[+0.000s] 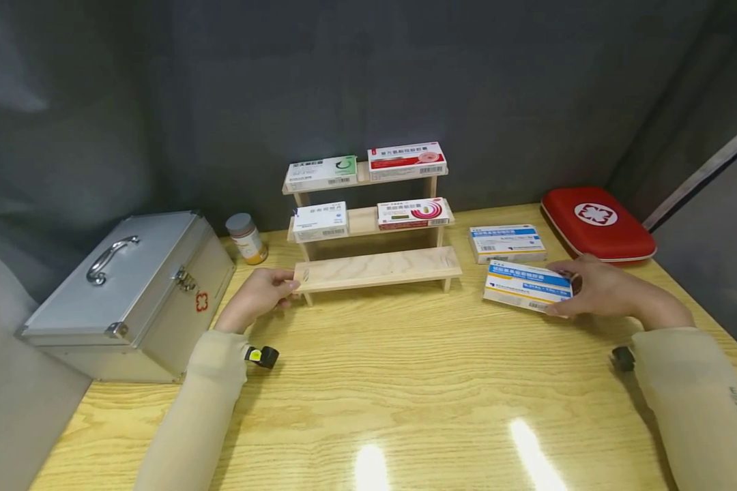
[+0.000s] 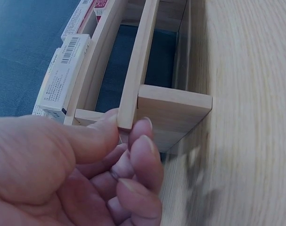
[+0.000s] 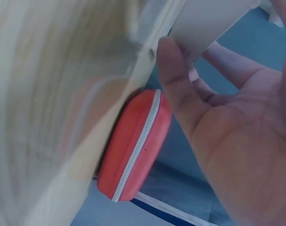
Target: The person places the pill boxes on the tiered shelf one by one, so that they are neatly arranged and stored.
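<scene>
My left hand [image 1: 263,294] pinches the left end of the lowest board of a three-step wooden display rack [image 1: 377,268]; the left wrist view shows thumb and fingertips on the board's end. At the right, my right hand [image 1: 596,290] grips a blue, white and orange medicine box [image 1: 525,285] by its right end, tilted a little. A matching medicine box [image 1: 507,243] lies just behind it on the table. The upper steps carry a green-and-white box [image 1: 321,173], a red-and-white box [image 1: 407,161], a white box [image 1: 321,222] and a box with pink rings [image 1: 413,213].
A silver first-aid case [image 1: 123,286] with a handle stands at the left, and a grey-capped bottle [image 1: 246,239] stands between it and the rack. A red zip case [image 1: 597,225] lies at the back right, close to my right hand. A dark curtain [image 1: 368,82] hangs behind.
</scene>
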Available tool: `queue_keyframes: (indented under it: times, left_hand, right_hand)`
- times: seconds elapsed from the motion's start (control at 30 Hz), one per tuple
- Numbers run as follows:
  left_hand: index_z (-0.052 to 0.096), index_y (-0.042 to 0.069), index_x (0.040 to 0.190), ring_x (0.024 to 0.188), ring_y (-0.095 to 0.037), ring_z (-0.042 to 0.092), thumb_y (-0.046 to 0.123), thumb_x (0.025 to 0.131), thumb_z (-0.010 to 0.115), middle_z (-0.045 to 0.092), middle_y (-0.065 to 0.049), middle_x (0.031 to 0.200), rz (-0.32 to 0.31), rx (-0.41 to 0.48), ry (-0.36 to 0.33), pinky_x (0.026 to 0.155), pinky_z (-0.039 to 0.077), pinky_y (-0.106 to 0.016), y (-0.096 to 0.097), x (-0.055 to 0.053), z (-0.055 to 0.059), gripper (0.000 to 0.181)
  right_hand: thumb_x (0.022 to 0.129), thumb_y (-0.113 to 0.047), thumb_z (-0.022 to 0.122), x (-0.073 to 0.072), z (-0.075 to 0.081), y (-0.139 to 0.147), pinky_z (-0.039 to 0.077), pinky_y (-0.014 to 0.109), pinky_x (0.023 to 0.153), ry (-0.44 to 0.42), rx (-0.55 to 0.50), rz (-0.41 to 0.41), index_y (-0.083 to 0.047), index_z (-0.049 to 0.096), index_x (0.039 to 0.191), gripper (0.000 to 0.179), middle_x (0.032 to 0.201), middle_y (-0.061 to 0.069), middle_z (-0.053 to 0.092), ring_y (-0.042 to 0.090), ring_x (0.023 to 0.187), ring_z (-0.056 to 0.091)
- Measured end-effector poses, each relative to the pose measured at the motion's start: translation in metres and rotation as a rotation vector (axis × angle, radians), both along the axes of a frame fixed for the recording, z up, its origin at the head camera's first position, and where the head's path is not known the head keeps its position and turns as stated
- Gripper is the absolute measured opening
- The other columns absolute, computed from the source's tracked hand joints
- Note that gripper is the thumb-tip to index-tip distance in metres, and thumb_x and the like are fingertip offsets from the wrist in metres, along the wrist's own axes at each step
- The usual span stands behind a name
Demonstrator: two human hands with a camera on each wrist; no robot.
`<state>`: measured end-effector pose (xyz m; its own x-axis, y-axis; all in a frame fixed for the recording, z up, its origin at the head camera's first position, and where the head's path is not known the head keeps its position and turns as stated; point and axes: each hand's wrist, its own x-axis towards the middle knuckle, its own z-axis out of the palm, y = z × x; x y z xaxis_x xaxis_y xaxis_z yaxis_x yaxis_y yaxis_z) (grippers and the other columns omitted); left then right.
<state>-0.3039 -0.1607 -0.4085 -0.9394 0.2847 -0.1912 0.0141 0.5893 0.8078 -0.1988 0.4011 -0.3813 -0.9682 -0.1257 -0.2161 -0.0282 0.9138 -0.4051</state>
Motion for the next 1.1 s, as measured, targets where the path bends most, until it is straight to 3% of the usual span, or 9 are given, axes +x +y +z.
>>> queue_keyframes:
  times: [0.2,0.6,0.9,1.0,1.1]
  left_hand:
    - [0.058,-0.004,0.134,0.086,-0.032,0.064,0.016,0.104,0.055,0.069,-0.018,0.102,0.001,-0.011,0.006,0.075,0.054,-0.041,0.000,0.001,-0.001,0.037]
    - [0.057,0.000,0.137,0.087,-0.032,0.064,0.018,0.104,0.054,0.068,-0.015,0.103,0.014,-0.018,-0.014,0.075,0.053,-0.040,0.000,0.000,0.000,0.038]
    - [0.055,-0.003,0.137,0.083,-0.029,0.063,0.017,0.104,0.055,0.068,-0.020,0.105,0.015,0.023,-0.031,0.072,0.054,-0.037,-0.001,-0.001,0.000,0.039]
    - [0.054,-0.003,0.138,0.082,-0.028,0.063,0.017,0.104,0.055,0.068,-0.020,0.105,0.008,0.023,-0.028,0.071,0.053,-0.038,-0.002,-0.002,0.000,0.040]
    - [0.055,-0.002,0.137,0.082,-0.027,0.063,0.018,0.103,0.056,0.069,-0.019,0.104,0.008,0.016,-0.022,0.071,0.053,-0.038,-0.002,-0.002,0.000,0.039]
  right_hand:
    - [0.069,-0.047,0.088,0.003,0.009,-0.005,0.048,0.037,0.075,0.023,-0.052,0.007,0.000,0.045,0.142,0.097,0.121,0.020,0.046,0.036,0.106,0.043]
    - [0.070,-0.048,0.087,0.010,0.029,-0.020,0.051,0.036,0.079,0.092,-0.106,0.033,-0.001,0.045,0.144,0.097,0.123,0.018,0.044,0.035,0.105,0.050]
    - [0.075,-0.043,0.086,0.016,0.043,-0.044,0.051,0.023,0.075,0.167,-0.164,0.036,-0.003,0.046,0.146,0.090,0.128,0.016,0.044,0.033,0.106,0.053]
    - [0.076,-0.043,0.086,0.016,0.042,-0.056,0.052,0.028,0.077,0.193,-0.181,0.063,-0.004,0.047,0.145,0.088,0.131,0.016,0.043,0.034,0.107,0.056]
    - [0.076,-0.046,0.085,0.015,0.041,-0.069,0.051,0.042,0.084,0.202,-0.170,0.079,-0.008,0.048,0.146,0.088,0.135,0.016,0.042,0.036,0.113,0.052]
